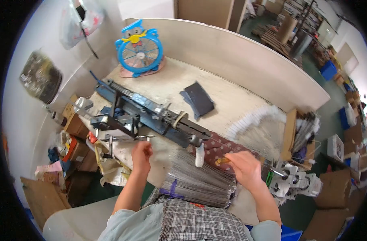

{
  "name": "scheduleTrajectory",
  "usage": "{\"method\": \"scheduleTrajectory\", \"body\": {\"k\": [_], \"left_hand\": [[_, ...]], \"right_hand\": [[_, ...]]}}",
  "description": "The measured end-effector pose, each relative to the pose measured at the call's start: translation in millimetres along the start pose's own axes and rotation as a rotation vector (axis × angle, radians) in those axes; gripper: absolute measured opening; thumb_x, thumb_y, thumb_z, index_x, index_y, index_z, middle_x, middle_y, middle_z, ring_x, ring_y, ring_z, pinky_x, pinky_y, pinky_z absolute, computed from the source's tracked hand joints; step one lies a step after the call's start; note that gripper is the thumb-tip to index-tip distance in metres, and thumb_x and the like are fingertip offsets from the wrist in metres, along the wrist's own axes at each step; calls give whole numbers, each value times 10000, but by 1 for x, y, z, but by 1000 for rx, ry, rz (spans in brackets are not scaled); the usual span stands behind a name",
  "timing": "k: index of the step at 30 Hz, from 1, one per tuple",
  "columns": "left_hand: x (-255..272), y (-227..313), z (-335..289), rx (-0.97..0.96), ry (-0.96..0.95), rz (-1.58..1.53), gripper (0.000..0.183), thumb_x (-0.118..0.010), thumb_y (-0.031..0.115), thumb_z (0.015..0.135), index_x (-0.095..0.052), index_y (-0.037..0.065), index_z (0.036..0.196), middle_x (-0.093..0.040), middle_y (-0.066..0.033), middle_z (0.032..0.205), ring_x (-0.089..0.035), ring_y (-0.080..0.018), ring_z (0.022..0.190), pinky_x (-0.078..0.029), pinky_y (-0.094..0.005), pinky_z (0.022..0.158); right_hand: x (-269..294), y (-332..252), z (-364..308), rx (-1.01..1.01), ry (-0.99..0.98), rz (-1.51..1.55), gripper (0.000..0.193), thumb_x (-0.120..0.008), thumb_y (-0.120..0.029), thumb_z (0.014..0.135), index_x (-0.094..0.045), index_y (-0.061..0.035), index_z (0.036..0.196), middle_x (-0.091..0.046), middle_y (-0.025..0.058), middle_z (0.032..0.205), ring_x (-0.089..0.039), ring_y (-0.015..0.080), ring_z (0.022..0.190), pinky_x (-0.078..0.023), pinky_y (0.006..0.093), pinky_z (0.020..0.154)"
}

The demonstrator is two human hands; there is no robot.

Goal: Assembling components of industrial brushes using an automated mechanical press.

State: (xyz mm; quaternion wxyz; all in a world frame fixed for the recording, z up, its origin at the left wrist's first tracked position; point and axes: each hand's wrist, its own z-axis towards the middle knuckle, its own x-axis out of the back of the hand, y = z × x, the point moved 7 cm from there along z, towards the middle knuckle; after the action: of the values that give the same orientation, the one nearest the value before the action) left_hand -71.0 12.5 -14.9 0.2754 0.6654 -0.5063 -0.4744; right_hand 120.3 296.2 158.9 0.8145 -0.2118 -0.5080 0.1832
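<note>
My left hand (141, 156) is closed, fingers curled, just below a thin metal rod with a small pale end piece (148, 139) on the bench machine. What those fingers hold, if anything, is hidden. My right hand (246, 168) pinches a small yellow piece (222, 161) above a brown dotted cloth (209, 149). Between my hands lies a thick bundle of thin metal wires (203, 181), with a purple tie (172, 188) across it. The long dark metal bench machine (151, 114) slants across the table; a white-wrapped handle (199, 156) hangs from its near right end.
A blue cartoon-bird fan (140, 52) stands at the back left, and a dark flat pouch (198, 100) lies mid-table. White-tipped wires (258, 122) fan out toward a cardboard box (289, 134). A white machine (296, 182) sits at the right edge; cartons (77, 124) crowd the left.
</note>
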Motion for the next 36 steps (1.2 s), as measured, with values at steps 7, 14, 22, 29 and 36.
{"method": "scheduleTrajectory", "body": {"k": [7, 14, 22, 29, 36], "left_hand": [[-185, -52, -111, 215, -615, 84, 159, -586, 158, 886, -636, 9, 908, -623, -59, 775, -549, -116, 643, -443, -255, 580], [-222, -73, -118, 196, -708, 102, 148, -579, 149, 896, -636, 18, 931, -608, -30, 762, -514, -70, 633, -402, -204, 573], [-207, -58, -104, 117, -518, 89, 137, -584, 160, 893, -623, 31, 916, -602, -20, 744, -502, -69, 604, -404, -217, 562], [-201, -47, -104, 195, -446, 10, 126, -564, 187, 905, -594, 66, 888, -590, -24, 700, -511, -88, 575, -400, -226, 545], [-195, -44, -100, 184, -519, 84, 212, -511, 239, 941, -581, 51, 871, -600, -36, 702, -535, -107, 579, -429, -236, 562]], "right_hand": [[20, 47, -2, -246, 105, 71, 179, -703, -126, 736, -694, -73, 907, -634, 86, 720, -583, 228, 697, -462, 321, 642], [24, 64, -22, -373, 60, 317, 190, -715, -130, 754, -691, -61, 930, -649, 75, 750, -584, 217, 701, -471, 307, 674], [40, 32, -14, 2, 99, -75, 181, -719, -131, 697, -681, -92, 870, -599, 20, 731, -553, 219, 726, -465, 331, 649], [-12, 30, 38, -94, 93, -206, 125, -644, -192, 758, -671, -89, 823, -614, 47, 731, -581, 234, 782, -476, 371, 685], [-22, 35, 41, -263, -89, 40, 165, -595, -219, 821, -686, -86, 861, -654, 77, 826, -592, 261, 830, -481, 359, 716]]}}
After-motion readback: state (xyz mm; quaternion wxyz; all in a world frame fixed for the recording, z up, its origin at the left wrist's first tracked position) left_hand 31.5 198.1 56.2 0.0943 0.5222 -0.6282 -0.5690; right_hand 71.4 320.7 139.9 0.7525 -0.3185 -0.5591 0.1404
